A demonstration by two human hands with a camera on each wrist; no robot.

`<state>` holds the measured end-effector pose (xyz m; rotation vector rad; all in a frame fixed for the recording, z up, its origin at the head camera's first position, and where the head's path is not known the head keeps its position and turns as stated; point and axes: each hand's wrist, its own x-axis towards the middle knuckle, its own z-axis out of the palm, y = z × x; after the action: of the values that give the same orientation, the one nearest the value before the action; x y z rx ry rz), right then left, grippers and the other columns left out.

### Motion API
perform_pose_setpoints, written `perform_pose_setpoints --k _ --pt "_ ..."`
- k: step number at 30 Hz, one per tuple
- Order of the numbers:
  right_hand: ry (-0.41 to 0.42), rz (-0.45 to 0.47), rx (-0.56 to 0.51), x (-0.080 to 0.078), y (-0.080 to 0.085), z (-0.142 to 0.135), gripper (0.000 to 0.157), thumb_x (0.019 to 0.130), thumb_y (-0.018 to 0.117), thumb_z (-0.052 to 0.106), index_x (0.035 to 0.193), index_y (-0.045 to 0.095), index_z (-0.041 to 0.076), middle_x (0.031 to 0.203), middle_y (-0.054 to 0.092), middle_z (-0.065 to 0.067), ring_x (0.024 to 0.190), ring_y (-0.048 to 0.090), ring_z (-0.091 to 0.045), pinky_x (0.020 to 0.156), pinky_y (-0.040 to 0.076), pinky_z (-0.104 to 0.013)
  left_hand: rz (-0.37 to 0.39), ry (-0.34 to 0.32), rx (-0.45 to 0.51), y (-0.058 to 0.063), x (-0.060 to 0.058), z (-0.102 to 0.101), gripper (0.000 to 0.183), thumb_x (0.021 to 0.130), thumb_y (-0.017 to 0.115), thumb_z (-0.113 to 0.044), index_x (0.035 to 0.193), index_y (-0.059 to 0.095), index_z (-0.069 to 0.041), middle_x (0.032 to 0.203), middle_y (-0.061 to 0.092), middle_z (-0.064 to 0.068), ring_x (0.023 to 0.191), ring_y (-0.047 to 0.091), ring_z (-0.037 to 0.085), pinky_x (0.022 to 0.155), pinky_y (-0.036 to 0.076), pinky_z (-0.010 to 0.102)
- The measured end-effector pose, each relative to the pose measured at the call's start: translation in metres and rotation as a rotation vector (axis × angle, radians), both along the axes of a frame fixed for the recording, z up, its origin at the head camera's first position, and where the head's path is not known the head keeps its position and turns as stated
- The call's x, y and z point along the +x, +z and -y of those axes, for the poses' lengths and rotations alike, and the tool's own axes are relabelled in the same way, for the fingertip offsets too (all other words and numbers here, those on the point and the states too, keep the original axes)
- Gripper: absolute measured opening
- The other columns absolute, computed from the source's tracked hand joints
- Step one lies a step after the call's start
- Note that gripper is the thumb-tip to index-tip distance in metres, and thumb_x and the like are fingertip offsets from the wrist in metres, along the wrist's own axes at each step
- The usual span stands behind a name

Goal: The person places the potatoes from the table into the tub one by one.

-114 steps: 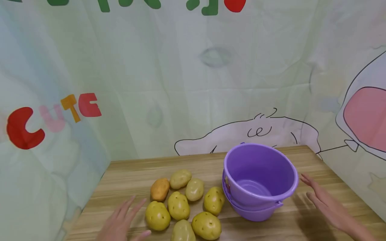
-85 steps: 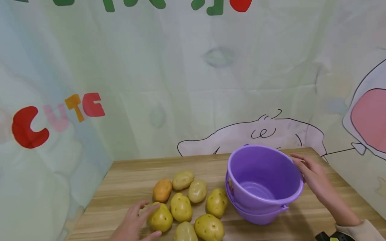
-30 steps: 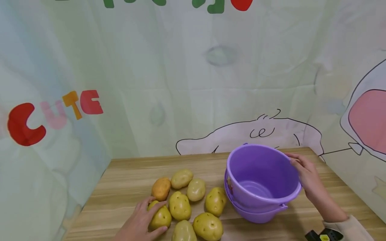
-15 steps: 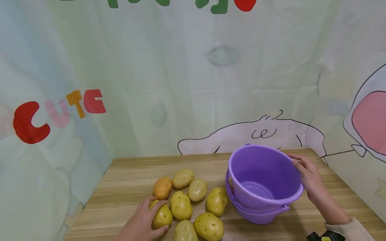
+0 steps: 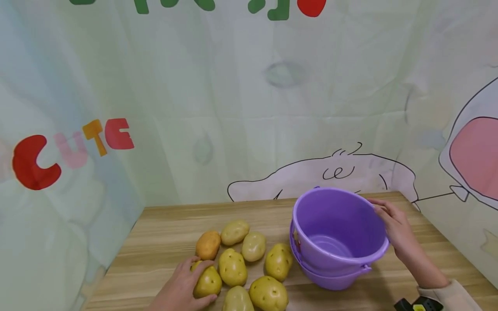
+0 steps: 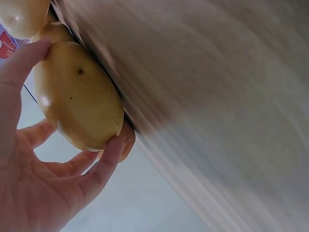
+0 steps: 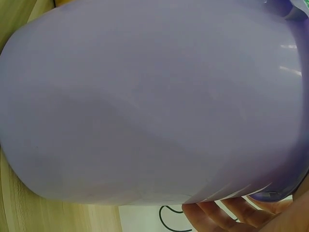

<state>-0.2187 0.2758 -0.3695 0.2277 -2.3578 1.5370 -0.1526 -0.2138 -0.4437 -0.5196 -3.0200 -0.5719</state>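
On the left, my left hand curls its fingers and thumb round a yellow potato, which sits level with its neighbours on the table. The left wrist view shows this potato with fingertips on both its ends. A purple bucket stands upright to the right of the potatoes, its inside bare and its handle hanging down. My right hand holds the bucket at the right side of its rim. Seen from the right wrist, its fingers lie against the outer wall near the rim.
Several more potatoes lie close together between the left hand and the bucket, among them an orange-brown potato and a yellow potato right beside the bucket. Behind the wooden table hangs a printed cloth.
Both hands were apart from things at first. My right hand has moved up onto the bucket's rim, and my left has reached right and taken hold of the potato. The last half second shows hardly any motion.
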Motion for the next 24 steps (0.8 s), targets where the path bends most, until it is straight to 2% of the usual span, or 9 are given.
perform_pose_setpoints --k 6,13,18,24 --pt "-0.004 0.002 -0.001 -0.002 0.000 -0.001 0.040 0.100 0.038 0.022 0.124 0.045 -0.009 0.093 0.061 0.015 0.081 0.060 -0.005 0.064 0.051 -0.025 -0.013 0.006 -0.012 0.000 -0.001 0.000 0.067 0.071 0.070 -0.054 0.124 0.052 -0.017 0.119 0.043 0.018 0.106 0.046 0.032 0.080 0.044 0.050" --pt "-0.017 0.005 0.032 -0.003 0.001 -0.001 0.041 0.100 0.037 0.022 0.125 0.045 -0.009 0.096 0.060 0.013 0.082 0.059 -0.003 0.065 0.050 -0.025 -0.049 0.050 -0.027 -0.002 -0.001 0.002 0.068 0.070 0.071 -0.054 0.124 0.052 -0.016 0.117 0.045 0.017 0.103 0.047 0.031 0.076 0.046 0.049" --pt "-0.022 0.017 0.047 -0.001 0.001 -0.002 0.043 0.100 0.036 0.025 0.125 0.044 -0.009 0.097 0.059 0.011 0.083 0.058 -0.003 0.066 0.051 -0.025 -0.107 0.074 -0.031 0.004 0.001 0.003 0.064 0.069 0.073 -0.049 0.121 0.053 -0.017 0.113 0.046 0.015 0.099 0.049 0.028 0.073 0.047 0.045" --pt "-0.017 0.011 0.056 -0.001 0.001 -0.002 0.043 0.100 0.036 0.025 0.125 0.044 -0.008 0.097 0.059 0.011 0.083 0.058 -0.003 0.065 0.050 -0.026 -0.136 0.050 -0.030 0.013 0.004 0.003 0.063 0.070 0.071 -0.051 0.122 0.052 -0.020 0.115 0.045 0.012 0.100 0.048 0.026 0.073 0.047 0.044"
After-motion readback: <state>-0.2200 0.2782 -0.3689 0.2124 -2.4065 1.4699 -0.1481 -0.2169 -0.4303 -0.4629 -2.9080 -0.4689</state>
